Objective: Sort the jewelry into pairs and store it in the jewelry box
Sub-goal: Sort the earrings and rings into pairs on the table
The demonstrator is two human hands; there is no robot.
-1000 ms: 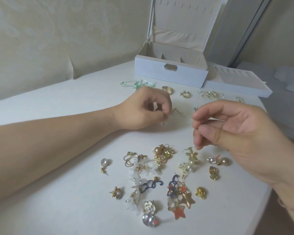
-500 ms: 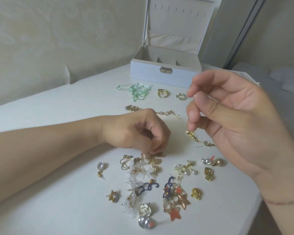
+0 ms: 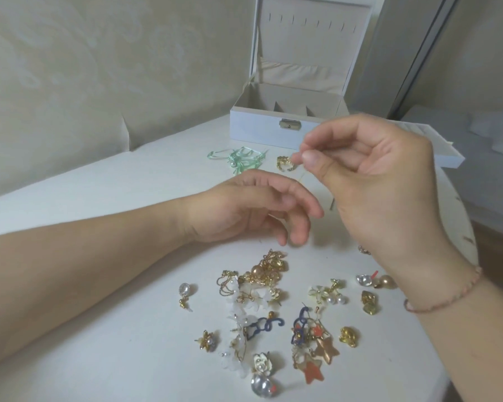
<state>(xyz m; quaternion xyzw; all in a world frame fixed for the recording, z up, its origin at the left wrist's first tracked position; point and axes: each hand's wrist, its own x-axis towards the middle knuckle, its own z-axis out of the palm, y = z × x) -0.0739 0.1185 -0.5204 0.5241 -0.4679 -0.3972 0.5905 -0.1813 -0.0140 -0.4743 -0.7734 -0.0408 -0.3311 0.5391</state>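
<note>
Gold pile freed; left hand (image 3: 244,210) lifted open.

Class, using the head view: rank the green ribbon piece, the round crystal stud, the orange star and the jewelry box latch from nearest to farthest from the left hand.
Measured from the left hand:
1. Green ribbon piece, just beyond the knuckles.
2. Round crystal stud, nearer the camera, on the forearm side.
3. Jewelry box latch, at the back, on the box front.
4. Orange star, closest to the camera, right of the pile.
</note>
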